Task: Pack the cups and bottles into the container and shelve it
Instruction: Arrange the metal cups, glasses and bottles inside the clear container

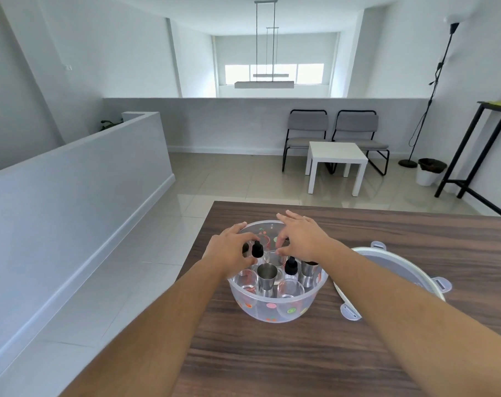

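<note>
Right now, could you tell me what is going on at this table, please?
A person is packing small drinkware into a clear plastic container printed with fruit, which stands on the wooden table. Both hands are over it: the left hand at a black-capped dropper bottle, the right hand above the glasses. Metal cups and another dropper bottle already stand inside. The lid lies on the table to the right, not yet on.

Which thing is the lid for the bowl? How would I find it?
Look at the brown wooden table. Right of the see-through container holding cups lies the lid. It is the only flat round thing, pale grey with small clip tabs around its edge.
</note>
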`<control>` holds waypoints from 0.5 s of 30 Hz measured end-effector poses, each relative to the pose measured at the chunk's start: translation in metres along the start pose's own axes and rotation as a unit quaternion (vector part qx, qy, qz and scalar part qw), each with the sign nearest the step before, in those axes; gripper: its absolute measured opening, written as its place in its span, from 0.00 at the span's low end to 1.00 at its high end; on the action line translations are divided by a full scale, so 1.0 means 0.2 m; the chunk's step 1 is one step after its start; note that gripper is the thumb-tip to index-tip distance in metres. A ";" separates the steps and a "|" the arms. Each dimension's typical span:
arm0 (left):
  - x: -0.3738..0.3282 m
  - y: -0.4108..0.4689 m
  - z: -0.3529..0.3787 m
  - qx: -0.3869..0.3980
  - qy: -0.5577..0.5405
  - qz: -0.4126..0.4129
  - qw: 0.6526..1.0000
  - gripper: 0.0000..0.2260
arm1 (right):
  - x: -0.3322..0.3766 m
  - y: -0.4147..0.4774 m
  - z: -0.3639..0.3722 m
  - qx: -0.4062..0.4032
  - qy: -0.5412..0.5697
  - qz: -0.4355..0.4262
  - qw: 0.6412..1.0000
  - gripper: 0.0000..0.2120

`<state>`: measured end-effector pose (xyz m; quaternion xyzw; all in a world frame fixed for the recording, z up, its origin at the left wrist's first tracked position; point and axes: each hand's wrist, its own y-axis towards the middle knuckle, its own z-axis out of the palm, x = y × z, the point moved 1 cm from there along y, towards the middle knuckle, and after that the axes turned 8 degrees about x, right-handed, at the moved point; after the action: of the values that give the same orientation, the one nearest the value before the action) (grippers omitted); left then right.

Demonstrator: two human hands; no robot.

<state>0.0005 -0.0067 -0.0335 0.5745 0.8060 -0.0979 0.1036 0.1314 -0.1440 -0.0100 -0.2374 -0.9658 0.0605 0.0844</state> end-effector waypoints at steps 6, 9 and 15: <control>0.00 -0.02 0.00 0.007 -0.007 0.022 1.000 0.21 | 0.02 -0.02 0.01 0.014 -0.010 0.022 1.000 0.07; 0.00 -0.04 0.00 0.009 -0.017 0.029 0.999 0.20 | 0.01 -0.05 0.01 0.016 -0.027 0.035 0.999 0.07; -0.02 -0.12 0.02 -0.002 -0.029 0.027 0.999 0.20 | 0.03 -0.10 0.02 0.012 -0.020 0.043 0.999 0.07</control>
<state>-0.0211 -0.0194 -0.0354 0.5924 0.7873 -0.1101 0.1303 0.1160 -0.1584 -0.0103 -0.2765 -0.9554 0.0806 0.0648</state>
